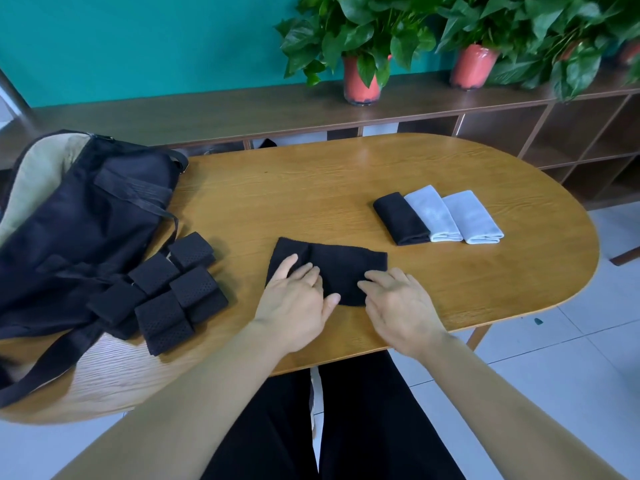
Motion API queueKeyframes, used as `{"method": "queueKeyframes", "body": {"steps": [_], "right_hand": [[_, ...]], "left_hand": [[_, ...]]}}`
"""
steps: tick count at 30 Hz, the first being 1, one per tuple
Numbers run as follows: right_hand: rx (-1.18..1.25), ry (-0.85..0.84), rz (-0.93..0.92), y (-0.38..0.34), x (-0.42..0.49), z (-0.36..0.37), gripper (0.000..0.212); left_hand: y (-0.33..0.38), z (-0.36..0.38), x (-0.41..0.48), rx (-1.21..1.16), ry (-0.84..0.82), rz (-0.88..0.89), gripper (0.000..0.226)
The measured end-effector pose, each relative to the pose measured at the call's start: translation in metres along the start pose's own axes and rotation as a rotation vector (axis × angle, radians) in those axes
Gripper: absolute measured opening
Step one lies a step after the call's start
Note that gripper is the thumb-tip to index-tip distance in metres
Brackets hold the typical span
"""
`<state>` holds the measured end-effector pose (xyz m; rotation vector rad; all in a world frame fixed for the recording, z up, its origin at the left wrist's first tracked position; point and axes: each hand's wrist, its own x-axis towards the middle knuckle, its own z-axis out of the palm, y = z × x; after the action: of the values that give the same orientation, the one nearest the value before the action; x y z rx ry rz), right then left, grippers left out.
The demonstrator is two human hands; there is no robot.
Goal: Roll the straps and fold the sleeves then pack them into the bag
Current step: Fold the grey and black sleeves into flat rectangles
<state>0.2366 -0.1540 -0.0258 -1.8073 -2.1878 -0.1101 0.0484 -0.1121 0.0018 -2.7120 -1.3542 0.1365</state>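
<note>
Sleeve (346, 265) lies flat mid-table, the left hand (294, 301) pressing it with straight fingers to pin the fold. The right hand (398, 306), loosely spread and holding nothing, seemingly just touches its near edge. Folded sleeves (438, 216) wait right, straps (173, 289) beside the bag (69, 220).

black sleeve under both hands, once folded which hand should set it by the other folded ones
Probably the right hand: the three folded sleeves lie on its side, while the left hand sits nearer the bag. Both rest on the black sleeve.
</note>
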Motion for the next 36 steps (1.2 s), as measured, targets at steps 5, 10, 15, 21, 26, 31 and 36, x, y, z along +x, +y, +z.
{"method": "queueKeyframes", "body": {"steps": [5,10,15,21,26,31,36], "right_hand": [[0.032,0.016,-0.034,-0.024,-0.021,0.000,0.034],[0.096,0.022,-0.073,-0.047,-0.032,0.005,0.032],[0.178,0.057,-0.115,-0.049,-0.034,0.004,0.034],[0.132,0.241,0.028,-0.026,-0.016,-0.006,0.037],[0.104,0.215,0.060,-0.020,0.003,-0.001,0.041],[0.112,-0.067,0.084,0.001,0.000,0.009,0.046],[0.037,-0.108,-0.053,-0.009,-0.022,0.006,0.053]], "left_hand": [[-0.011,0.003,0.005,0.067,-0.008,0.001,0.064],[-0.024,0.009,0.008,0.131,0.003,0.011,0.058],[-0.037,0.010,0.003,0.129,-0.003,0.012,0.054],[0.000,0.012,-0.010,-0.083,0.092,-0.091,0.071],[0.029,0.021,-0.007,-0.148,0.080,-0.102,0.070],[0.019,0.022,-0.012,-0.082,0.082,-0.011,0.082],[-0.010,0.025,-0.022,-0.059,0.080,0.018,0.075]]}}
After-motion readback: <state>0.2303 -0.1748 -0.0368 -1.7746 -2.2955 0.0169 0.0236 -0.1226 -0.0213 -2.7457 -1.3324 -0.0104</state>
